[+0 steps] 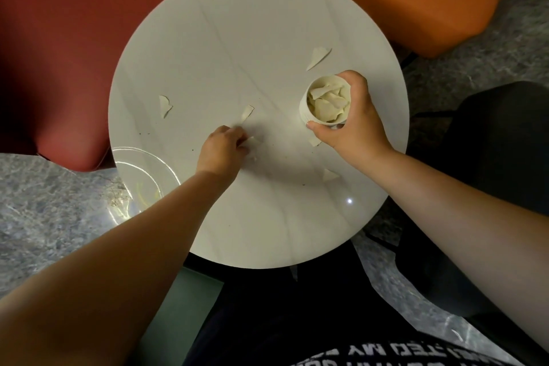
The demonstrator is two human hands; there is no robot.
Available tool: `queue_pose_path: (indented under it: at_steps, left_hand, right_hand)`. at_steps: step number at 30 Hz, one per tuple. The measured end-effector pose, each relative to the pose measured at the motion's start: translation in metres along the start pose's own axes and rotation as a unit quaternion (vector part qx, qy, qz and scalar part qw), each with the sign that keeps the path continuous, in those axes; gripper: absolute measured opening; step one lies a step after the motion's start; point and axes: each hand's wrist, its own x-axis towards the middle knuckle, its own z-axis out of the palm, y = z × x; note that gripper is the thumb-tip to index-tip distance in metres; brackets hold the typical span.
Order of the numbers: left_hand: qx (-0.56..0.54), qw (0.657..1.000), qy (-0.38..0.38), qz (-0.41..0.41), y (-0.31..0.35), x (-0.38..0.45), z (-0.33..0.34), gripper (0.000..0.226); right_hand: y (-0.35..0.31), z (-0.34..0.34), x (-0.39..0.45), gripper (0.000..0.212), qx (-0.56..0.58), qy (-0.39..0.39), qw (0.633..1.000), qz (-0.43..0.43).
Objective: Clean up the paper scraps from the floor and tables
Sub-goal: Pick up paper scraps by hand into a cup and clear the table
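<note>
Fingers (242, 140) pinch one scrap (255, 140); five scraps (165, 105) lie loose, one cup (326, 102).

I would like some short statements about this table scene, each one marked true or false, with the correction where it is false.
1. The right hand holds a paper cup. True.
2. The cup is empty. False: it holds paper scraps.
3. The left hand pinches a scrap on the round white table. True.
4. All scraps are already off the table. False: several remain, such as one far scrap and one at the left.
5. The table is square. False: it is round.
</note>
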Motion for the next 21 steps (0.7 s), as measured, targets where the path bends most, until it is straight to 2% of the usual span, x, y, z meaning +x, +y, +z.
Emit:
queue_pose_path:
  at_steps: [3,6,9,11,14,17,21]
  left_hand:
    - [-0.054,0.998,0.013,-0.034,0.012,-0.004,-0.005,0.013]
    - [-0.175,0.981,0.059,-0.055,0.044,-0.009,-0.019,0.014]
    - [-0.303,0.943,0.132,-0.036,0.087,-0.013,-0.043,0.02]
    - [-0.339,0.927,0.16,0.005,0.112,-0.014,-0.059,0.025]
    - [-0.318,0.942,0.095,0.056,0.146,-0.01,-0.068,0.03]
    - [-0.191,0.98,0.027,0.054,0.164,-0.004,-0.059,0.023]
    - [-0.048,0.995,0.024,0.081,0.168,0.004,-0.052,0.032]
  right_hand:
    - [0.001,0.0,0.0,0.082,0.0,-0.003,1.0,-0.008]
    - [0.002,-0.002,0.001,0.08,0.007,-0.012,1.0,-0.018]
    - [0.004,-0.004,0.004,0.077,0.013,-0.024,0.999,-0.025]
    - [0.004,-0.003,0.005,0.076,0.025,-0.038,0.999,-0.021]
    - [0.007,-0.004,0.005,0.077,0.038,-0.047,0.998,-0.015]
    - [0.008,-0.007,0.004,0.076,0.026,-0.054,0.998,-0.011]
    - [0.006,-0.01,0.002,0.074,0.082,-0.074,0.994,-0.004]
